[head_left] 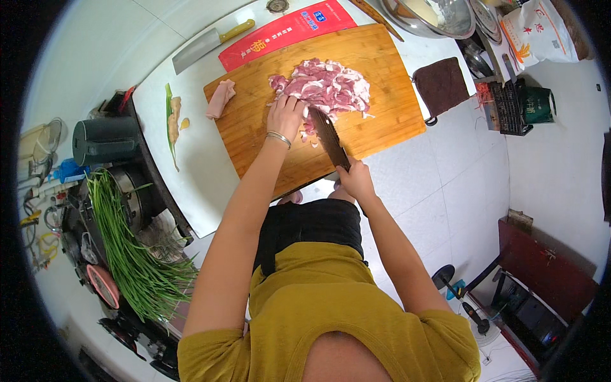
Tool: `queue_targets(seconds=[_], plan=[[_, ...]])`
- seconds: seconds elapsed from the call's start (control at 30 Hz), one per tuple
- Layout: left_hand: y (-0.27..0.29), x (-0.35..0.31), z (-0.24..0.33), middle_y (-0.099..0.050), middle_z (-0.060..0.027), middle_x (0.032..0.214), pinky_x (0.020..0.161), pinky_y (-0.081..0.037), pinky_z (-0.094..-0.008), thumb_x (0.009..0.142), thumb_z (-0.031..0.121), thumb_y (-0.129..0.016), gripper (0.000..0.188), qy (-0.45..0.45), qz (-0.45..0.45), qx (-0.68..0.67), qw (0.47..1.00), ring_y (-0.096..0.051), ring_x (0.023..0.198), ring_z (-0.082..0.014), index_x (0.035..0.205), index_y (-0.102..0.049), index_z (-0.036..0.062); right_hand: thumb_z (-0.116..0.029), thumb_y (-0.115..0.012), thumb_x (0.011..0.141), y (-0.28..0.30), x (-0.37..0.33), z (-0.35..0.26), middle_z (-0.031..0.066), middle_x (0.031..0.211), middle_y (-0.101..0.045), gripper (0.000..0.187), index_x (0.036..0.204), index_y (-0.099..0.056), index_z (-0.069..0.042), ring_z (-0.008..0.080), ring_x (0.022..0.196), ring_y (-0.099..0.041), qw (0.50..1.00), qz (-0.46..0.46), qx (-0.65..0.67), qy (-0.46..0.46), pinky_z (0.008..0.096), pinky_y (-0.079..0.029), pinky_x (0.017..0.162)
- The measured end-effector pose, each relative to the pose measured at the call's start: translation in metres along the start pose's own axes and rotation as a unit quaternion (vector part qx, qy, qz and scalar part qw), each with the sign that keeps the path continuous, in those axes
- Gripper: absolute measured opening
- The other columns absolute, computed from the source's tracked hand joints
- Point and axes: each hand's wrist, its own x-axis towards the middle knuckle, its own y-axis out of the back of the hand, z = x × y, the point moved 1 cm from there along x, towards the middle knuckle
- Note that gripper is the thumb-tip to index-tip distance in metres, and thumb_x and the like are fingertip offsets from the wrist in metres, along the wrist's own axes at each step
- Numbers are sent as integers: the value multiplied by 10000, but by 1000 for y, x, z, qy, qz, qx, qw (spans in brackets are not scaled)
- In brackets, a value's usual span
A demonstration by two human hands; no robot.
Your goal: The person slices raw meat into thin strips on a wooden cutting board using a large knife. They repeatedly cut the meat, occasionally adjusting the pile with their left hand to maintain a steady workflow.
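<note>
Near, the right hand (357,180) wraps its fingers round the dark knife (330,138). Leftward, the left hand (286,118) meets the sliced meat (332,86) on the wooden board (388,95); whether its fingers grip is unclear. Slicing seems underway; another cut calls for fingertips clear of the blade. Far right, a metal bowl (450,32) holds something pale.

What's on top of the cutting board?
Sliced meat, left hand at its lower left; pale-pink piece at the left edge of the board; knife in the right hand, angled over the board. Hidden: the surface beneath the sliced meat and whatever the left hand covers.
</note>
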Motion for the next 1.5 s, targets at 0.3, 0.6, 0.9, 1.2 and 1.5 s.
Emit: queue_targets(seconds=[0.3,0.6,0.9,1.2,1.5], plan=[[15,17,-22,-638,-161,834,712,-481,-418,749,127,-656,152,195,-206,-240,928,-618,803,-328,865,-600,47,-190,-587,794,11,-14,9,251,856,-631,239,943,-618,-6,409,841,-613,987,-134,-92,10,479,-483,758],[-5,31,-9,-640,-189,898,801,-492,-420,733,103,-632,157,158,-231,-87,956,-619,859,-334,873,-643,32,-180,-564,803,-32,11,3,273,852,-633,230,898,-613,23,408,836,-633,975,-130,-175,50,487,-509,741],[58,91,3,-629,-199,856,782,-483,-410,710,153,-620,197,78,-261,-200,941,-604,844,-355,858,-680,39,-151,-589,750,7,32,-8,245,839,-636,200,895,-626,-20,396,819,-628,980,-32,-194,-21,477,-508,718],[38,-41,-15,-560,-161,934,794,-459,-412,762,81,-604,345,113,-236,-216,941,-554,895,-342,1104,-567,98,-201,-615,765,32,42,-4,228,856,-638,223,923,-622,-45,384,846,-620,975,-60,-212,-16,468,-498,741],[64,-75,22,-519,-147,1060,846,-446,-421,724,116,-680,447,207,-174,-138,953,-515,1009,-349,1145,-531,94,-212,-610,793,17,28,0,243,882,-636,252,979,-608,-42,398,858,-618,982,-64,-179,-14,479,-500,751]])
